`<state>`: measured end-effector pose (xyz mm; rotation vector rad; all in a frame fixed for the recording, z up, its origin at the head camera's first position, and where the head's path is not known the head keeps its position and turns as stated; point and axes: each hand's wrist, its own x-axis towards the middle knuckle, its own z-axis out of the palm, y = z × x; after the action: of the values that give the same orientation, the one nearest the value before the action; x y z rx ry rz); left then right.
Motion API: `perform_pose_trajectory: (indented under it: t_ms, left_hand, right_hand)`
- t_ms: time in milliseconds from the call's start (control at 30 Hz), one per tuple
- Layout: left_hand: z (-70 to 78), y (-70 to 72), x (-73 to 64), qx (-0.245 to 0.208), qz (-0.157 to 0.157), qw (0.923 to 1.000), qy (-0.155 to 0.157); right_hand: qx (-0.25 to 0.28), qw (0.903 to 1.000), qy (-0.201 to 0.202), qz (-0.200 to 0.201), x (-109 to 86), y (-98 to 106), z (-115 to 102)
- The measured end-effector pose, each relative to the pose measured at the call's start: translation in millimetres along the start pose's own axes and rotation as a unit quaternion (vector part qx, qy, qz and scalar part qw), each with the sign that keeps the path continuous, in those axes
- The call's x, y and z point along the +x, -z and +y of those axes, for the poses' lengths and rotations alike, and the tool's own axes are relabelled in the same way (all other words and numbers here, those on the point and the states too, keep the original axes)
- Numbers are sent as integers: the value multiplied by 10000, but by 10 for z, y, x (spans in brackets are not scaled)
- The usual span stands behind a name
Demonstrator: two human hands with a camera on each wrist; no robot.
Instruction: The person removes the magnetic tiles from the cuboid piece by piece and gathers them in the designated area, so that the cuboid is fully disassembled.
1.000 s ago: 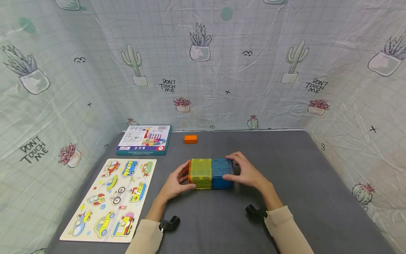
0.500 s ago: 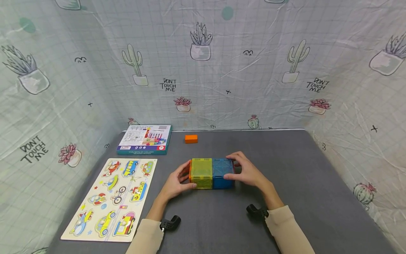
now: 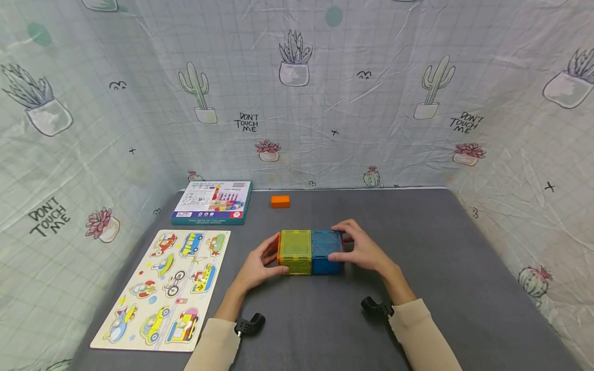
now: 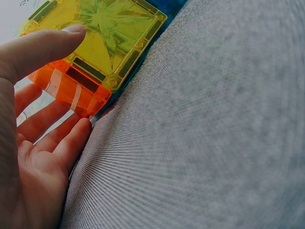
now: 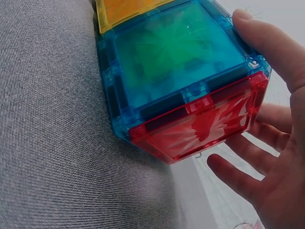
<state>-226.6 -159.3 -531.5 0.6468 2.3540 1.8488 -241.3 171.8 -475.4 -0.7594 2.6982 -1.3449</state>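
The left hand (image 3: pixel 256 267) holds the left end of the tile block (image 3: pixel 295 243), thumb on its near yellow side, fingers spread by the orange end. The block lies on the surface (image 3: pixel 306 330) between both hands. The right hand (image 3: pixel 365 253) grips the blue part, thumb near, index finger far, other fingers spread beside the red right end.

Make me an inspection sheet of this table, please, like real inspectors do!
Surface: dark gray tabletop.
Job's things: yellow-and-blue tile block, with an orange end and a red end.
Clutter: small orange block behind it; flat box and picture puzzle board to the left.
Left grip: around the orange end, thumb on yellow.
Right grip: around the red end, thumb on blue.
Cables: nothing seen.
Surroundings: cactus-print cloth behind and on both sides.
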Motion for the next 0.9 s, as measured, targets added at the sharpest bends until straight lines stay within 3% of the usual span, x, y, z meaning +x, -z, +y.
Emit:
perform_pose_trajectory:
  t_ms: [900]
  left_hand:
    - [-25, 11, 12, -26, -9, 10000, -91]
  right_hand:
    - [135, 9998, -12, -113, 23, 4, 13]
